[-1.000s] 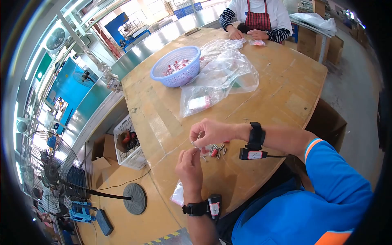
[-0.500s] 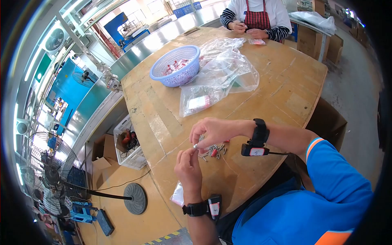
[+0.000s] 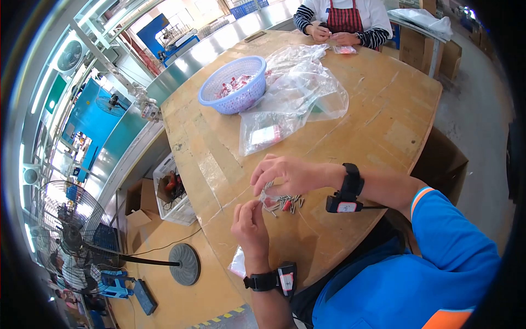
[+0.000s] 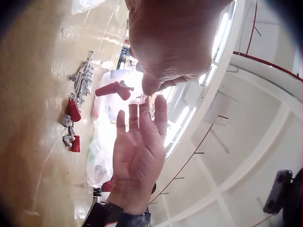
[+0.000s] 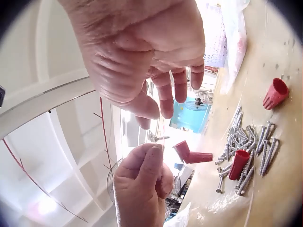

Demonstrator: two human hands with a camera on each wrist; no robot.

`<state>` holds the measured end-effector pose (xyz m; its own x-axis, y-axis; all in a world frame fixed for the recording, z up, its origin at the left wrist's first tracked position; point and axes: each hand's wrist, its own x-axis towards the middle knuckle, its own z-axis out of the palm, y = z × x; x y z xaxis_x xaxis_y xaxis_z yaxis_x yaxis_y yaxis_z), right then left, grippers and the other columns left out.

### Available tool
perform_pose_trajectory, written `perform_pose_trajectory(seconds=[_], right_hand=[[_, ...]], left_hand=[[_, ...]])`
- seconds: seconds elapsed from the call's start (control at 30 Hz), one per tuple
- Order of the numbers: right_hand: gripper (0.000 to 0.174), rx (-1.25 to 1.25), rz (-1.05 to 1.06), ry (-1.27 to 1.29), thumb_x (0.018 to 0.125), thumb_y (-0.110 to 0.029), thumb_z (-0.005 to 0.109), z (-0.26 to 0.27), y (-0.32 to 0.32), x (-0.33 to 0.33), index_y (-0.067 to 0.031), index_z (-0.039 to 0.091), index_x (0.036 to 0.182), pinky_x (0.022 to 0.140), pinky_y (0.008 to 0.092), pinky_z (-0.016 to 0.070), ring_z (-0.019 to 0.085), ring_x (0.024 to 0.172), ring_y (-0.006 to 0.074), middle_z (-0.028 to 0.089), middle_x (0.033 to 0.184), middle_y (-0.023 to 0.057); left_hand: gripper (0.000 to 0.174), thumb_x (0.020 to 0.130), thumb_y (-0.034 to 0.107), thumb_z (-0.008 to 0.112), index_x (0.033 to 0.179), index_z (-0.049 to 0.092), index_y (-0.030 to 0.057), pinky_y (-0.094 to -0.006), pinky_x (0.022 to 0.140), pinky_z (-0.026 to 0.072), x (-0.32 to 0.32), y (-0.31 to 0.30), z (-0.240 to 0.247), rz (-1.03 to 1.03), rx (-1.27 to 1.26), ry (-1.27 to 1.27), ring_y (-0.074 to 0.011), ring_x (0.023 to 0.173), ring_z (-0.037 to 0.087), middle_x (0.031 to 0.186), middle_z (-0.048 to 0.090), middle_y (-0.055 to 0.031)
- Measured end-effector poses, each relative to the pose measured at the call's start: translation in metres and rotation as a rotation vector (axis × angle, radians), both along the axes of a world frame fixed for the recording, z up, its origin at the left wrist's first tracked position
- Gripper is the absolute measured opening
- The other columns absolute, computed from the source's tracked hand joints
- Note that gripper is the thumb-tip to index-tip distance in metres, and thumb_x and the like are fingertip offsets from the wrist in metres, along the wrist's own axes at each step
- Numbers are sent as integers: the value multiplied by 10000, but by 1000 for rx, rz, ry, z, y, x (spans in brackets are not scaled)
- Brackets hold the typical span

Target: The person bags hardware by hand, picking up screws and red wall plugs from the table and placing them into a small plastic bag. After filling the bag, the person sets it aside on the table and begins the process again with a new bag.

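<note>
The left hand's (image 3: 251, 228) fingers pinch one clear bag (image 3: 268, 199) above the surface (image 3: 378, 118); the right hand's (image 3: 287, 175) fingers are loose, released. The right wrist view shows two red plugs (image 5: 240, 165) lying near screws (image 5: 270, 153) too jumbled to count; the head view clearly shows only one.

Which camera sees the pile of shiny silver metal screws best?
The right wrist view: the silver metal screws look big and sharp there, and many of their threads show. The head view shows them tiny. The left wrist view shows them bunched and overlapping near its left side.
</note>
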<state>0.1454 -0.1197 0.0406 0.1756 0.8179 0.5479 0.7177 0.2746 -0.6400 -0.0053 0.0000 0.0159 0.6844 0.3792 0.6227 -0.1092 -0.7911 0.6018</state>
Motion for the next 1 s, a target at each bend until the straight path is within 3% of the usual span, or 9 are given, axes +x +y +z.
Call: perform_pose_trajectory(seconds=[0.13,0.23,0.43,0.57,0.73,0.93,1.0], right_hand=[[178,12,15,33,775,-48,617,-15,3,2,-85,677,938,894,350,430,554,1004,236,626,1040,75],[209,52,-91,200,781,-68,622,-18,1,3,-69,658,987,895,344,432,552,1016,227,627,1033,78],[232,-103,-64,440,806,-109,636,-19,-3,5,-34,636,1025,902,329,434,566,1001,175,635,1016,82],[217,-179,-30,520,835,-130,642,-21,-3,-1,-1,627,1009,802,279,493,620,891,129,652,960,75],[177,-185,56,653,856,-108,631,-30,1,-4,21,618,977,716,233,526,649,790,107,662,881,57],[118,-232,70,806,846,-94,644,-12,-8,-17,13,627,893,714,234,516,638,803,104,651,862,44],[99,-166,58,749,845,-89,645,-27,1,-11,4,629,876,713,234,507,629,801,102,635,862,41]], left_hand=[[38,813,-7,627,841,603,-17,-280,569,433,1,2,-3,6,10,7,-198,632,542,743,558,-110],[27,823,-1,621,834,600,-15,-269,571,430,2,2,-4,24,-35,11,-172,634,534,738,554,-94],[19,815,-6,621,826,606,-1,-283,566,418,3,2,-6,42,-175,-10,-185,628,525,708,535,-87],[38,840,19,618,823,596,-7,-227,565,395,3,3,-6,17,-160,11,-104,626,480,719,520,-43],[40,839,26,621,821,600,-4,-238,564,398,3,-1,-3,11,-132,8,-114,622,483,711,521,-44],[40,838,25,622,821,600,-4,-247,568,405,2,-1,0,12,-111,5,-126,626,494,708,525,-55],[39,838,25,621,824,600,-5,-247,569,406,0,-1,-2,9,-94,19,-126,627,496,711,528,-56]])
